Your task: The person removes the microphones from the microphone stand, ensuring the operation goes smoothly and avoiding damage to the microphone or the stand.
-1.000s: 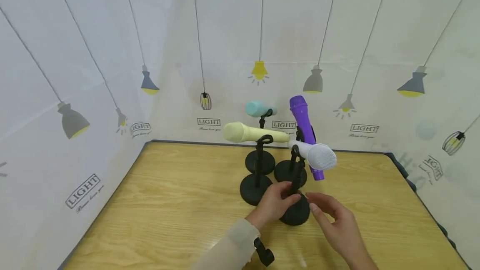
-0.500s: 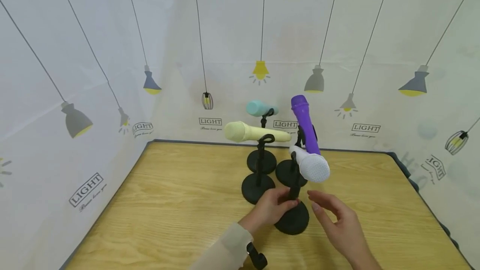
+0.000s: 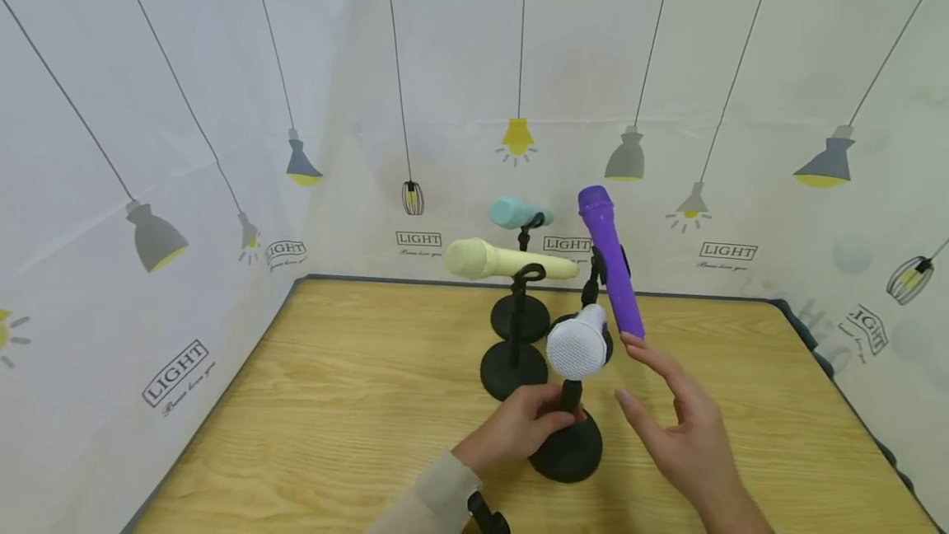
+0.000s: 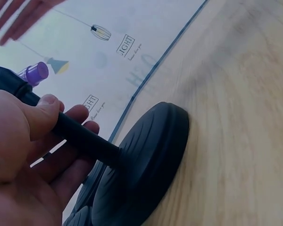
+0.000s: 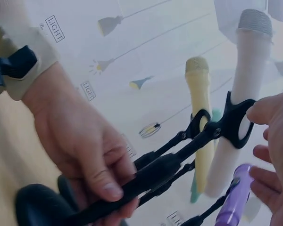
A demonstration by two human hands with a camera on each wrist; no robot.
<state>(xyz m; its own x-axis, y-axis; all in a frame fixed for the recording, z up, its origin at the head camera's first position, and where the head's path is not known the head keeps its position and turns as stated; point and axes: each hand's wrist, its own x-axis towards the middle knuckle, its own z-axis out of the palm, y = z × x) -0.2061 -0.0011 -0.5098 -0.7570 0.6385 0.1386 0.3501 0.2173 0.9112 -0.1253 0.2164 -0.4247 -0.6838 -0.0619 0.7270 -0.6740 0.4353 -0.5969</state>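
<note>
My left hand (image 3: 511,428) holds the upright pole of a black microphone stand (image 3: 567,453), thumb on one side and fingers behind. A white microphone (image 3: 575,348) sits in that stand's clip, its mesh head facing me. In the left wrist view, the pole (image 4: 87,141) runs between thumb and fingers down to a round base (image 4: 153,155). My right hand (image 3: 685,427) is at the right of the stand, thumb and fingers spread and holding nothing. Its fingertips overlap the lower end of a purple microphone (image 3: 611,262) in the head view. The right wrist view shows the clip (image 5: 236,122) beside its thumb.
Behind stands a cream microphone (image 3: 511,260) on its own stand, with a light blue microphone (image 3: 515,213) farther back. The purple one leans in a stand at the back right. A wooden table (image 3: 356,386) meets a lamp-printed backdrop (image 3: 460,155) behind and at both sides.
The white microphone has swung from pointing right to facing me. Its stand, in my left hand, has come nearer and a little left. My right hand's fingers have spread wider and reached up.
</note>
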